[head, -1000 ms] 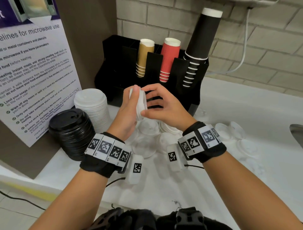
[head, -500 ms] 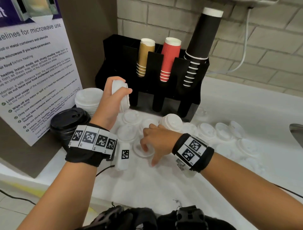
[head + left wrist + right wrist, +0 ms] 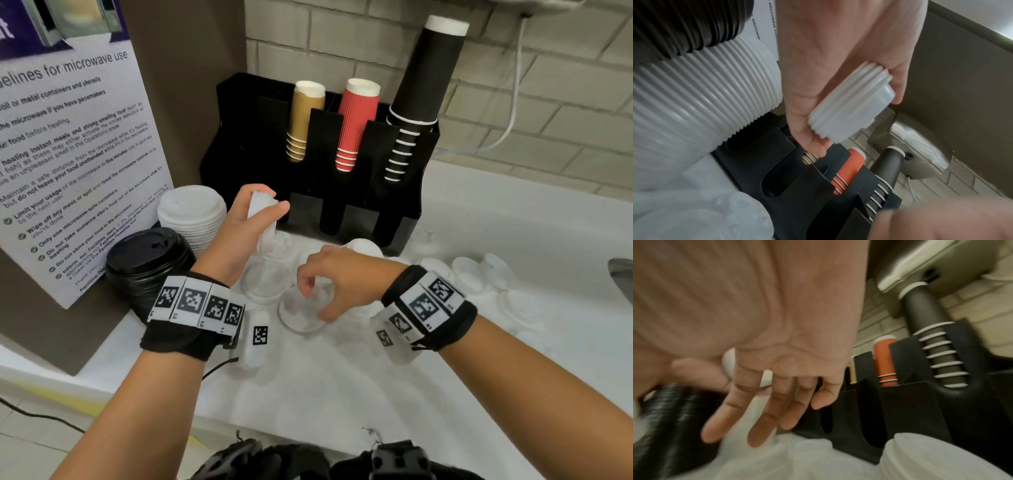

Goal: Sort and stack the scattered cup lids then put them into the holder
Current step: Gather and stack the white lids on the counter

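The right hand (image 3: 337, 284) has left the small lid stack (image 3: 262, 219), gripped by the left hand (image 3: 246, 233) before the cup holder (image 3: 404, 202), and reaches, fingers loose, onto a loose lid (image 3: 301, 313) on the desk (image 3: 342, 394): next pickup begins.

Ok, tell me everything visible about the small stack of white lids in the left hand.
The small stack of white plastic cup lids is a few nested lids, ribbed rims showing as parallel ridges, with a raised domed top facing away from the palm. It looks like thin matte plastic. The left hand holds it tilted above the counter, thumb on one rim edge and fingers on the opposite one, in front of the black cup holder. Nothing else touches it.
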Demonstrator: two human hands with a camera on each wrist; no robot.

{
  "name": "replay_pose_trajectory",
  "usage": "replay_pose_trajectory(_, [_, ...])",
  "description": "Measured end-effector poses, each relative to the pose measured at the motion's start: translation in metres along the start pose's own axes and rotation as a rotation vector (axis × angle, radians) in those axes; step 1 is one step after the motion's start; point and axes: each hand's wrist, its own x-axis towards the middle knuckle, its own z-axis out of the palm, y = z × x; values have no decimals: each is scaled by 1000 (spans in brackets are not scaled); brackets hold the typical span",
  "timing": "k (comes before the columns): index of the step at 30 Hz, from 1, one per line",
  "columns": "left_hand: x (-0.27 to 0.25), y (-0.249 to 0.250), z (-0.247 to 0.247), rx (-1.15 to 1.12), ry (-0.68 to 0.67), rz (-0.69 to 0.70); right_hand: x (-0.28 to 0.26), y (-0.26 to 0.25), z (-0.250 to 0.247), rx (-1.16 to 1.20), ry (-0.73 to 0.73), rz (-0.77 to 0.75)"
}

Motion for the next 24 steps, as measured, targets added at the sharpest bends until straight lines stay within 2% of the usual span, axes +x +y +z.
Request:
replay_pose_trajectory(2, [1,0,2,-11,5,-5,3,-5,12,-241,-111,-4])
replay_pose_trajectory(4, [1,1,2,-15,7,-1,8,-9,27,-422,-144,4])
replay_pose_trajectory(7, [3,1,1,14,-8,-1,11,-8,32,-421,-112,-23])
replay_pose_trajectory(11, [2,-1,0,92,-79,-93,5,-2,4,-172,-11,6])
replay_pose_trajectory(15, [-4,-4,4,195,-205,-143,-1,5,-31,164,216,-40])
replay_pose_trajectory(18, [-8,-1,8,133,-275,-164,-1,7,-40,397,356,-9])
replay_pose_trajectory(20, [-10,0,13,66,-239,-171,0,5,-38,598,414,29])
replay_pose_trajectory(24, [-8,0,22,-79,-50,-182,-1,2,-27,927,579,11])
